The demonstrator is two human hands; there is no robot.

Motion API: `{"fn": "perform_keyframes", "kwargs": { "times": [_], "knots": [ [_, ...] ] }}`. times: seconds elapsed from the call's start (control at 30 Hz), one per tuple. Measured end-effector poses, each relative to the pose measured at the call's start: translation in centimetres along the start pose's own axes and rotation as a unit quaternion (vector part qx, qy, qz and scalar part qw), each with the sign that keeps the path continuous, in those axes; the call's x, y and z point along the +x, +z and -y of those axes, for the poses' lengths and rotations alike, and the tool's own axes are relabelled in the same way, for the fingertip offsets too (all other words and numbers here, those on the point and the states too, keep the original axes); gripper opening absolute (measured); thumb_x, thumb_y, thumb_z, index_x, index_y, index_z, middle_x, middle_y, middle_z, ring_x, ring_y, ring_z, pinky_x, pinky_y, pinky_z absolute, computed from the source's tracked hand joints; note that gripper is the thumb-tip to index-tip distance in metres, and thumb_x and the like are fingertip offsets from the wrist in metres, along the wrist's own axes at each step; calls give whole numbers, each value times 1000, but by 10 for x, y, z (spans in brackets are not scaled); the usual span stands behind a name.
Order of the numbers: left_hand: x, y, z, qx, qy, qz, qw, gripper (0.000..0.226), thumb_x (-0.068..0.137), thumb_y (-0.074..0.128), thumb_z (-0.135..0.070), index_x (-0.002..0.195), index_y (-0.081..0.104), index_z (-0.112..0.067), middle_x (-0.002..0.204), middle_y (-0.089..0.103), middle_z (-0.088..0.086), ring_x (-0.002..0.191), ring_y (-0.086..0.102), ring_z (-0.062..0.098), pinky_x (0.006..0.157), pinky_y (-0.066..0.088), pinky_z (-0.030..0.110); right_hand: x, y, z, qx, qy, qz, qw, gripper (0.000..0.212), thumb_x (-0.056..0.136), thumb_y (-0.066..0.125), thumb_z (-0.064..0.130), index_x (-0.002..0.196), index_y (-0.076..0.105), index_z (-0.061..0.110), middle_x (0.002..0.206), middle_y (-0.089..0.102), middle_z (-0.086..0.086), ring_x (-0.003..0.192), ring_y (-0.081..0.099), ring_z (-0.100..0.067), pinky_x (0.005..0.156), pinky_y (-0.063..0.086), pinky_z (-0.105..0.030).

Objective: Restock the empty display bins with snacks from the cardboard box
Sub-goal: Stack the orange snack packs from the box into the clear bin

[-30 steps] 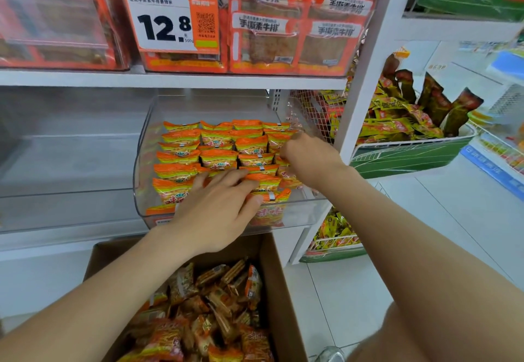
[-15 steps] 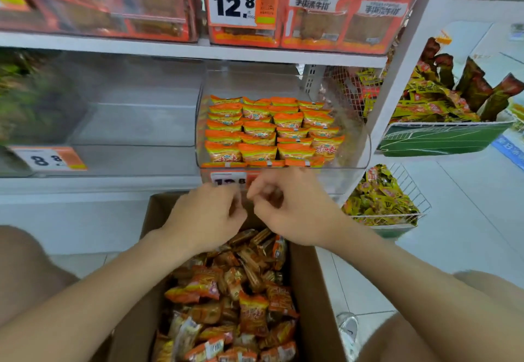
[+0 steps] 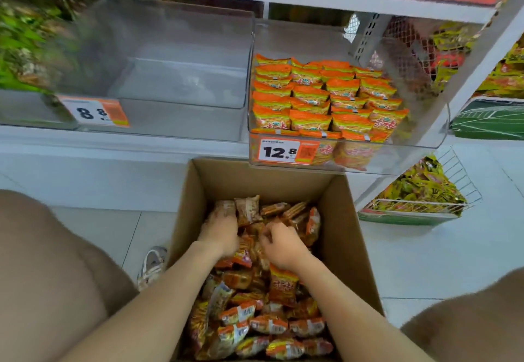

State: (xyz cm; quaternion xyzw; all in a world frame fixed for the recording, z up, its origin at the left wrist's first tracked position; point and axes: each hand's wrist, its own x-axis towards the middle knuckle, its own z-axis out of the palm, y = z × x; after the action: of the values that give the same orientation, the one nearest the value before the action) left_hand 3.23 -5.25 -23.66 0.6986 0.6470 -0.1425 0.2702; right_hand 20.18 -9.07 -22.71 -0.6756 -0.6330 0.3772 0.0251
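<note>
Orange snack packets (image 3: 272, 324) underhand in the cardboard box (image 3: 348, 234): grips a clump with left hand (image 3: 219, 231), curls right hand (image 3: 280, 244) round more, beneath the part-filled display bin (image 3: 419, 146)

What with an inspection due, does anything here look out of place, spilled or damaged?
Nothing spilled or damaged. The orange packets stand in neat rows in the right bin; only the front few lie tipped over beside the price tag. The bin beside it is bare, and the cardboard box holds a loose jumble.
</note>
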Motion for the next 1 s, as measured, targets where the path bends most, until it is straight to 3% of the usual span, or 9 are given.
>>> {"fn": "perform_keyframes", "kwargs": {
  "times": [0.1, 0.23, 0.33, 0.4, 0.5, 0.6, 0.7, 0.87, 1.0],
  "knots": [
    [19, 12, 4, -24, -33, 8, 999, 80, 103, 55, -22, 166, 8, -7, 173, 5, 14, 161, 3, 36, 125, 20, 57, 12, 36, 2, 89, 40, 0, 995, 17, 105, 52, 38, 118, 56, 27, 98, 66, 2, 83, 60, -15, 69, 49, -29],
    [41, 19, 10, -140, -61, -5, 988, 86, 100, 57, -7, 165, 1, -5, 174, -5, 15, 159, 10, 40, 127, 20, 58, 17, 51, 2, 142, 33, -22, 989, 26, 97, 69, 32, 114, 50, 31, 87, 60, 11, 74, 57, -8, 53, 38, -12],
    [55, 25, 16, -162, -68, 1, 984, 91, 101, 57, -7, 166, -5, -9, 175, -3, 15, 158, 12, 44, 128, 19, 56, 28, 49, -9, 197, 84, -21, 976, 41, 85, 82, 15, 113, 58, 33, 87, 73, 2, 78, 73, -16, 72, 62, -32],
    [59, 26, 16, -173, -61, 5, 983, 87, 103, 55, -10, 167, -5, -12, 173, 9, 18, 157, 15, 44, 128, 20, 55, 31, 45, -16, 224, 109, 16, 968, 47, 84, 79, 5, 118, 58, 30, 91, 77, -5, 82, 75, -19, 80, 64, -38],
    [59, 26, 13, -127, -64, -2, 990, 79, 104, 59, -23, 167, 11, -18, 168, 17, 20, 151, 22, 46, 123, 28, 55, 29, 37, -22, 240, 100, 55, 964, 48, 87, 75, 2, 122, 56, 28, 97, 77, -11, 90, 75, -24, 80, 63, -35],
    [55, 22, 9, -49, -61, 4, 997, 66, 94, 71, -51, 149, 49, -21, 161, 28, 18, 142, 29, 43, 120, 31, 53, 24, 26, -28, 227, 81, 68, 968, 55, 82, 78, 3, 126, 56, 29, 93, 77, -11, 86, 76, -22, 80, 63, -36],
    [49, 18, 5, -54, -45, 0, 998, 69, 85, 76, -62, 140, 57, -25, 155, 28, 15, 138, 28, 43, 118, 30, 54, 17, 7, -32, 212, 56, 82, 972, 68, 76, 83, 3, 131, 55, 29, 93, 72, -7, 82, 71, -20, 78, 62, -37],
    [28, 6, 1, -221, 7, -11, 975, 77, 84, 86, -32, 147, 42, -35, 147, 25, 9, 133, 44, 40, 119, 39, 51, -3, -31, -42, 222, 65, 83, 969, 91, 75, 86, 9, 149, 41, 37, 129, 56, 0, 106, 65, -15, 76, 60, -26],
    [-1, -16, 0, -419, 26, 35, 907, 79, 75, 93, -29, 139, 49, -38, 136, 55, 2, 120, 63, 25, 102, 57, 49, -19, -55, -49, 303, 99, 44, 947, 92, 76, 81, 10, 155, 37, 29, 110, 75, -14, 92, 75, -21, 81, 63, -37]
  ]
}}
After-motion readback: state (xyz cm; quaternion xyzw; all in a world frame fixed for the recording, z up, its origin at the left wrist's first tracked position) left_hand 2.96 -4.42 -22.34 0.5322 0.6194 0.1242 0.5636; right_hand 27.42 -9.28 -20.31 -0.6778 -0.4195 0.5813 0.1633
